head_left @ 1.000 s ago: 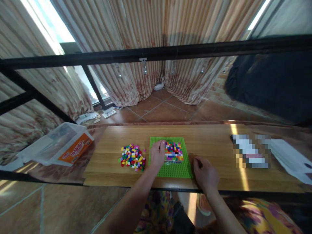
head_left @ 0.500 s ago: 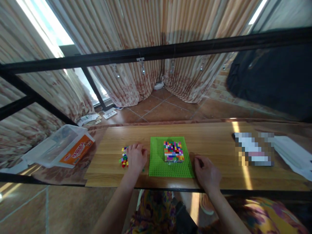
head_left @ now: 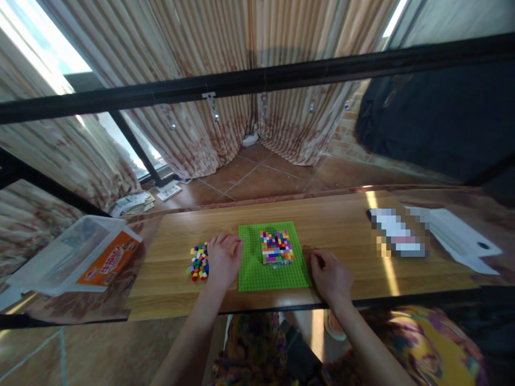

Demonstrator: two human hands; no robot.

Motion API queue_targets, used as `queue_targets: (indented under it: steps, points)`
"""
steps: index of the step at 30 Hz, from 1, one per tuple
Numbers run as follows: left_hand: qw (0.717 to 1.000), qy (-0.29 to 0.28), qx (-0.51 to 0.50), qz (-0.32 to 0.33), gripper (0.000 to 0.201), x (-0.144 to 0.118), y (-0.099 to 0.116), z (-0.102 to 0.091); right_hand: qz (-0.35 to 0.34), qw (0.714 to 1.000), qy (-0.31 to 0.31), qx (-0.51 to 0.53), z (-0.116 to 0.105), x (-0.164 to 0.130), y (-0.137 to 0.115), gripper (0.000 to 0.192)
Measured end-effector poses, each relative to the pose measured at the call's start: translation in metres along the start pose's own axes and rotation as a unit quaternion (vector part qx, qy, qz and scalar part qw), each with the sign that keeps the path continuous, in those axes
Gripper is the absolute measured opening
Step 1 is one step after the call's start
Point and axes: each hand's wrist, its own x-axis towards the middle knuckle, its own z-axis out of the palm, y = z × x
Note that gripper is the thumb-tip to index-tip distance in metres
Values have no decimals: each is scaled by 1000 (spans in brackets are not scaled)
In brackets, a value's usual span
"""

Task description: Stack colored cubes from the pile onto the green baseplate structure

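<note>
A green studded baseplate (head_left: 253,273) lies on the wooden table (head_left: 341,236) in front of me. A square block of small multicoloured bricks (head_left: 276,246) is built on its far half. My left hand (head_left: 223,260) rests over a pile of loose coloured bricks (head_left: 196,262) left of the plate, covering the pile's right part; I cannot see whether its fingers pinch a brick. My right hand (head_left: 330,276) lies curled on the table just right of the plate's near corner, holding nothing that I can see.
A clear plastic box with an orange label (head_left: 84,254) lies on its side at the table's left end. White papers (head_left: 458,238) and a blurred-out item (head_left: 398,236) sit at the right. A black bar (head_left: 257,80) crosses above the table.
My left hand moved from the brick block on the baseplate leftward to the loose pile and stays there. My right hand has hardly shifted. The view panned slightly.
</note>
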Motion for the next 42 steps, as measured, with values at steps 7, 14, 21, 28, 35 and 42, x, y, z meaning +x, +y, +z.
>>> queue_targets:
  steps: [7, 14, 21, 28, 35, 42]
  points:
    - [994, -13, -82, 69, 13, 23, 41, 16, -8, 1000, 0, 4, 2, 1, 1, 24]
    - [994, -35, -83, 65, 10, 31, 45, 37, -4, 1000, 4, 10, 0, 1, -1, 24]
    - [993, -28, -92, 63, 10, 35, 43, 38, 6, 1000, -6, 2, -2, 1, -3, 23]
    - [993, -67, -37, 94, 9, 44, 42, 35, -5, 1000, 7, 11, 0, 1, 0, 24]
    - [982, -125, 41, 136, 12, 53, 50, 20, 4, 1000, 1, 3, -1, 1, -2, 22]
    - [968, -167, 111, 152, 9, 60, 65, 15, 2, 1000, -4, 11, -2, 1, -2, 22]
